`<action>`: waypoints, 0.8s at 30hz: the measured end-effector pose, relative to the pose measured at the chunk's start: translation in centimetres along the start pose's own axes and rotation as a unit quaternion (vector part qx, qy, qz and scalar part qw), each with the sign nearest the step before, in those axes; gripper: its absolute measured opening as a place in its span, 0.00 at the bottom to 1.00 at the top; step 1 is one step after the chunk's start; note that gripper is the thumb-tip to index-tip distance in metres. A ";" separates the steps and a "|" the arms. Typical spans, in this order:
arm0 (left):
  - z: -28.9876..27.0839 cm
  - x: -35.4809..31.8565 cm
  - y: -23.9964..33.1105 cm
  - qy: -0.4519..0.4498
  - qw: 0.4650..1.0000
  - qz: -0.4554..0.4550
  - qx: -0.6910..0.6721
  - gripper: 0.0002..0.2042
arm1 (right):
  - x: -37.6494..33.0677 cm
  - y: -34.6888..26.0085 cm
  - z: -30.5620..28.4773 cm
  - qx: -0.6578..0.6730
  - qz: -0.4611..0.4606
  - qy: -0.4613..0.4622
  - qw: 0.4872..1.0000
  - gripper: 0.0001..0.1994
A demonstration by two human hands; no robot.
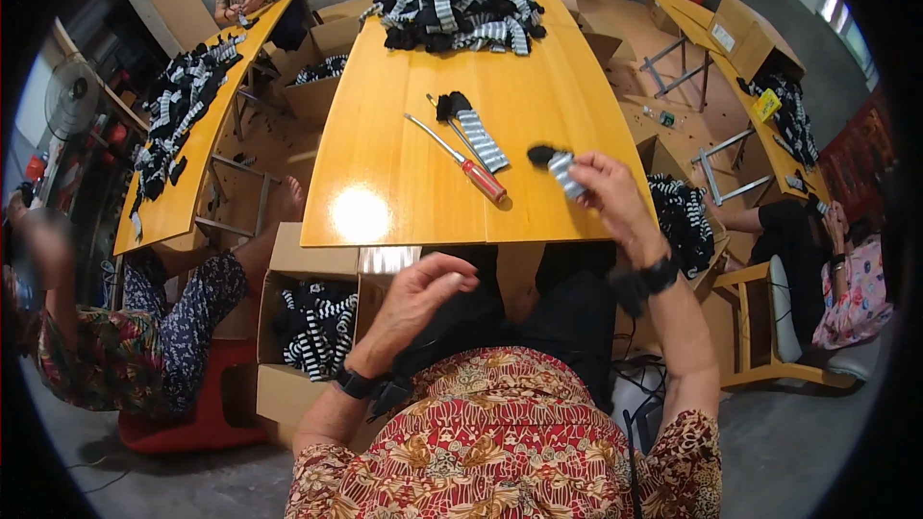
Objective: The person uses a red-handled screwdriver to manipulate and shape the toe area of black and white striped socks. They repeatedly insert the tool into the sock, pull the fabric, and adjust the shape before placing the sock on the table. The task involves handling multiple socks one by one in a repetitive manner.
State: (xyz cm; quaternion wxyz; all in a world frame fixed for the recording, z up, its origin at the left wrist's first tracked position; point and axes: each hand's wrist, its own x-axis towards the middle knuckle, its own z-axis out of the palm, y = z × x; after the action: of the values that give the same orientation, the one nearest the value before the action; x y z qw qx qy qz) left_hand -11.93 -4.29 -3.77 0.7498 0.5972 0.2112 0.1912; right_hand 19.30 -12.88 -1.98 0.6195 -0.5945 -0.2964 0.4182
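Note:
My right hand (615,197) grips a small striped sock (565,173), grey and white with a black end, just above the table's near right part. Below the near table edge, my left hand (423,293) is raised with its fingers curled together; a pale spot shows at the fingertips, too small to make out. On the wooden table (385,154) lies a screwdriver (484,181) with a red handle, its shaft pointing away to the left. Beside it another striped sock (479,139) lies flat, partly over a second thin rod-like tool.
A large pile of striped socks (461,10) covers the table's far end. Cardboard boxes of socks stand by my left (312,327) and right (678,216). Side tables (187,202) also carry socks. Other people sit left and right, and a fan (75,96) stands left.

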 end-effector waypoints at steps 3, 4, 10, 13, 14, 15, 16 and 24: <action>1.8 1.2 -0.3 -0.112 0.993 -0.028 0.028 0.12 | -4.2 -0.1 3.4 0.067 -0.010 -0.063 0.996 0.07; 2.1 1.5 -0.8 -0.144 0.989 -0.034 0.024 0.13 | -5.3 -0.1 4.5 0.080 -0.013 -0.090 0.993 0.08; 2.6 1.8 -2.3 -0.168 0.982 -0.064 -0.055 0.27 | -10.2 1.7 8.0 0.179 0.031 -0.197 0.963 0.09; 2.8 1.4 -1.9 -0.114 0.991 0.010 -0.065 0.32 | -11.1 2.2 8.0 0.231 0.077 -0.183 0.952 0.09; 2.7 1.4 -1.9 -0.102 0.993 0.015 -0.060 0.33 | -11.0 3.0 7.9 0.248 0.086 -0.175 0.949 0.09; 3.2 1.4 -1.7 -0.071 0.993 0.044 -0.087 0.30 | -11.0 3.6 7.9 0.265 0.095 -0.167 0.945 0.10; 2.9 1.3 -1.8 -0.066 0.993 0.042 -0.094 0.29 | -11.0 4.1 8.0 0.273 0.110 -0.173 0.940 0.09; 2.0 0.8 -2.6 -0.051 0.981 0.041 -0.182 0.25 | -11.1 5.9 9.2 0.315 0.171 -0.225 0.906 0.08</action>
State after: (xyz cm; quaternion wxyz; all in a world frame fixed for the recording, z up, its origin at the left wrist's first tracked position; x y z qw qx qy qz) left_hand -10.13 -6.03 -5.95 0.8469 0.4682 0.1098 0.2268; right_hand 5.13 -18.40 -5.28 0.6103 -0.3000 -0.1745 0.7121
